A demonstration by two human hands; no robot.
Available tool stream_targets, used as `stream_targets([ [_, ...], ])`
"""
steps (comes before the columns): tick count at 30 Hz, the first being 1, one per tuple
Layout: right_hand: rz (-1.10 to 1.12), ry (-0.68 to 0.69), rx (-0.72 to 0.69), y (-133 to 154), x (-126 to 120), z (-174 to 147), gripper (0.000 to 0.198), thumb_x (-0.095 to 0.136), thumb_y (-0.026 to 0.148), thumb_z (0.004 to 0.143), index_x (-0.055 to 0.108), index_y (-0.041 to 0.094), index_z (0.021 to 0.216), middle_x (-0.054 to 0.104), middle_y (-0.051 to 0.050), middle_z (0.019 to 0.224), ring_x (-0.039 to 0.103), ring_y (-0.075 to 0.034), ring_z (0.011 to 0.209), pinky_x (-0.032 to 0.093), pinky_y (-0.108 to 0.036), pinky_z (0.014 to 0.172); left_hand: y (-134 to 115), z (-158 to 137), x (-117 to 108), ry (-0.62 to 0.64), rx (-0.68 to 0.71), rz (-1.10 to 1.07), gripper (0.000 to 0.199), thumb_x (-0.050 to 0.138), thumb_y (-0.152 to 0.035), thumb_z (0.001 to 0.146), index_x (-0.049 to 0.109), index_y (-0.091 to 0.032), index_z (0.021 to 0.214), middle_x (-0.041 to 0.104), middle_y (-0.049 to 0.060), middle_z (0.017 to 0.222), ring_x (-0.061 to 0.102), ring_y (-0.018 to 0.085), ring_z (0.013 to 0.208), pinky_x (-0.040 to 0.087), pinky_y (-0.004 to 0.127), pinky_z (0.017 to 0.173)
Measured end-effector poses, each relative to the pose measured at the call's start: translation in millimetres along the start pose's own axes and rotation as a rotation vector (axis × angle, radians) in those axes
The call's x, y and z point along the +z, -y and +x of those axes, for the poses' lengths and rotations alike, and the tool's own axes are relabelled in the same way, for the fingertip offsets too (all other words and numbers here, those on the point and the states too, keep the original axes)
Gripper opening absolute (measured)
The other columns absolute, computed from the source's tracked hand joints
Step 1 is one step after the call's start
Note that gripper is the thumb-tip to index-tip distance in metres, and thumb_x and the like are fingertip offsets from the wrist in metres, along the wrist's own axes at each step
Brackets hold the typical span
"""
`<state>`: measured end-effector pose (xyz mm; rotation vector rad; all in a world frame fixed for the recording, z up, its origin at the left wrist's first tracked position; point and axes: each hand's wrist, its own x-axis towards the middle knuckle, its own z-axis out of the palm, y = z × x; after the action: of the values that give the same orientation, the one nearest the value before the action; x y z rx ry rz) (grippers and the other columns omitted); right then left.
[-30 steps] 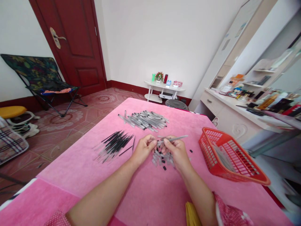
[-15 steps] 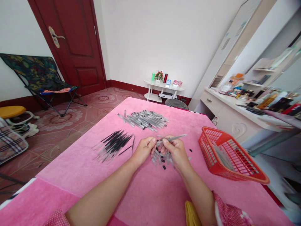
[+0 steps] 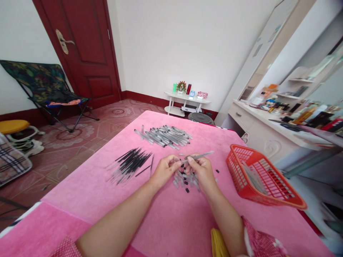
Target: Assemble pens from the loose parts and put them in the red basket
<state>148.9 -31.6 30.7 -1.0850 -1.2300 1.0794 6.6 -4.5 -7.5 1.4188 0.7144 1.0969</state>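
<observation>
My right hand (image 3: 200,169) is closed on a translucent grey pen (image 3: 205,155), pinched between thumb and fingers, its far end pointing right. My left hand (image 3: 168,168) is closed at the pen's left end, thumb and fingers pressed together. What its fingertips grip is partly hidden. Beneath both hands lies a loose pile of clear pen caps (image 3: 176,184) and small black plugs (image 3: 187,190). To the left is a heap of thin black ink refills (image 3: 134,162). Behind the hands lies a pile of pens (image 3: 167,135).
A red plastic basket (image 3: 270,201) with clear tubes (image 3: 253,178) inside stands at the right. A yellow cloth-like item (image 3: 219,242) lies by my right forearm. A pink cloth (image 3: 115,210) covers the table. A dressing table (image 3: 257,125) stands beyond the basket.
My left hand has shifted slightly right along the pen, its thumb now closer to my right hand. The pen remains in my right hand, nearly unmoved.
</observation>
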Motion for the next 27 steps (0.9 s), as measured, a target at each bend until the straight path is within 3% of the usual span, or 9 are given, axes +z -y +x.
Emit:
stream_targets([
  [7, 0.012, 0.03, -0.019, 2.5, 0.1, 0.0, 0.025, 0.063, 0.039, 0.073, 0.062, 0.015, 0.082, 0.061, -0.001, 0.059, 0.054, -0.01, 0.045, 0.044, -0.022, 0.044, 2.1, 0.2, -3.4, -0.05, -0.051, 0.002, 0.054, 0.033, -0.054, 0.087, 0.043, -0.016, 0.049, 0.042, -0.003, 0.037, 0.04, 0.008, 0.037, 0.033, 0.022, 0.047],
  [12, 0.121, -0.037, 0.024, 4.3, -6.0, 3.2, 0.022, 0.064, 0.036, 0.072, 0.061, 0.015, 0.079, 0.059, 0.0, 0.058, 0.052, -0.01, 0.045, 0.043, -0.021, 0.042, 0.8, 2.5, -5.2, -0.122, -0.151, -0.102, 0.046, 0.04, -0.057, 0.082, 0.05, -0.015, 0.065, 0.052, -0.003, 0.046, 0.042, 0.007, 0.035, 0.024, 0.02, 0.041],
  [20, 0.259, -0.311, -0.095, 22.6, -25.3, 8.0, 0.02, 0.066, 0.032, 0.072, 0.062, 0.014, 0.076, 0.057, 0.001, 0.059, 0.047, -0.007, 0.044, 0.038, -0.019, 0.039, 2.8, 6.2, -10.0, -0.215, -0.192, -0.221, 0.037, 0.052, -0.05, 0.077, 0.05, -0.014, 0.07, 0.057, -0.001, 0.059, 0.043, 0.005, 0.04, 0.021, 0.017, 0.039],
  [25, 0.206, -0.226, -0.005, 16.3, -22.7, 8.1, 0.023, 0.066, 0.036, 0.071, 0.061, 0.013, 0.074, 0.056, 0.001, 0.057, 0.045, -0.006, 0.04, 0.035, -0.019, 0.037, 0.5, 6.7, -11.6, -0.16, -0.24, -0.48, 0.033, 0.057, -0.046, 0.073, 0.052, -0.015, 0.083, 0.059, 0.001, 0.069, 0.047, 0.006, 0.045, 0.019, 0.016, 0.038],
  [27, 0.148, -0.18, 0.027, 11.4, -16.9, 6.9, 0.025, 0.066, 0.037, 0.071, 0.061, 0.013, 0.074, 0.057, 0.001, 0.056, 0.046, -0.006, 0.04, 0.036, -0.019, 0.037, -1.9, 5.2, -11.0, -0.122, -0.239, -0.473, 0.037, 0.056, -0.05, 0.073, 0.056, -0.014, 0.083, 0.057, 0.001, 0.068, 0.043, 0.005, 0.043, 0.014, 0.016, 0.038],
])
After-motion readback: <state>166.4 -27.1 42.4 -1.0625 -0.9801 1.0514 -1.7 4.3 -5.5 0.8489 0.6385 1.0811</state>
